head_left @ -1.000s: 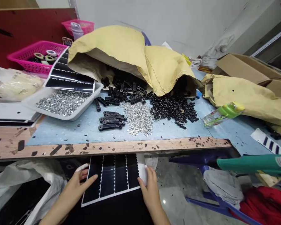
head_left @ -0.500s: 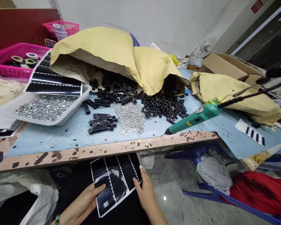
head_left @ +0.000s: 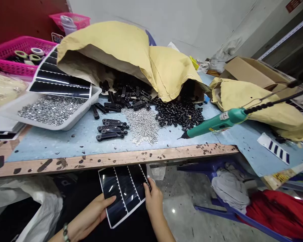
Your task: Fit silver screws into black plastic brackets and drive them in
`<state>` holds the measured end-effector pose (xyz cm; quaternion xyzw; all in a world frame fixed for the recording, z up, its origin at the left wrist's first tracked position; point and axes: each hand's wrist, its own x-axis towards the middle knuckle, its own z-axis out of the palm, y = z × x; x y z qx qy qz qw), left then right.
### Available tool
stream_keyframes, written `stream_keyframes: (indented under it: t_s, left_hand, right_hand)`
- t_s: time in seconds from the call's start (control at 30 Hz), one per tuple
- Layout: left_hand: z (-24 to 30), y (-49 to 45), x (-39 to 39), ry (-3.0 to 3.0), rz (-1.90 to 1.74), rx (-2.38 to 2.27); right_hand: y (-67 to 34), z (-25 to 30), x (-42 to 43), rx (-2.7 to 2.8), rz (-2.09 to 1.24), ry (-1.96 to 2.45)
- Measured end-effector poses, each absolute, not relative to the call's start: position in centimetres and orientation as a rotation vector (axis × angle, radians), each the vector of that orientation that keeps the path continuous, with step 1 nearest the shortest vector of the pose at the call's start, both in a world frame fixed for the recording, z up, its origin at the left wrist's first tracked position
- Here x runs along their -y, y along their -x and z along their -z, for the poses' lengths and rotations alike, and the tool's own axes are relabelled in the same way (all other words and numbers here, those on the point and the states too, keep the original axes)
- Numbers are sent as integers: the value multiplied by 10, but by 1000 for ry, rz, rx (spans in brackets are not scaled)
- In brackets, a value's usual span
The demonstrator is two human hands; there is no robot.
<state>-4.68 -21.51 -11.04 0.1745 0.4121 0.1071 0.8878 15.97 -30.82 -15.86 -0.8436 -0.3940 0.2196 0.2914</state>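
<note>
Below the table edge, over my lap, I hold a white-backed sticker sheet (head_left: 126,191) with rows of glossy black scalloped stickers. My left hand (head_left: 96,213) pinches its lower left side, thumb on top and fingers underneath. At the sheet's right edge my right hand (head_left: 153,198) is closed, with thumb and index finger near the border. On the table just above lie several black plastic arm-shaped parts (head_left: 112,129), side by side. A heap of small silver screws (head_left: 142,127) is to their right, and a pile of small black parts (head_left: 179,112) beyond it.
A green electric screwdriver (head_left: 214,122) hangs from a cord over the table's right part. Yellow sacks (head_left: 108,43) spill black parts at the back. A white tray (head_left: 63,126) of metal pieces stands left, near a pink basket (head_left: 17,67). A purple chair (head_left: 209,171) holds cloths.
The view has shifted slightly. The sheet is still in both hands, and my right hand has moved a little left and up along its edge. The screwdriver has swung slightly.
</note>
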Motion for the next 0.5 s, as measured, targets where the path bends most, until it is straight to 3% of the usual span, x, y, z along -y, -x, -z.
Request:
stream_keyframes:
  t_s: [0.2, 0.5]
  left_hand:
    - [104, 45, 215, -413, -247, -885]
    - [76, 74, 189, -482, -247, -1001]
  right_hand:
    - [-168, 159, 292, 1260, -274, 2383]
    - [-184, 121, 295, 1479, -293, 2106]
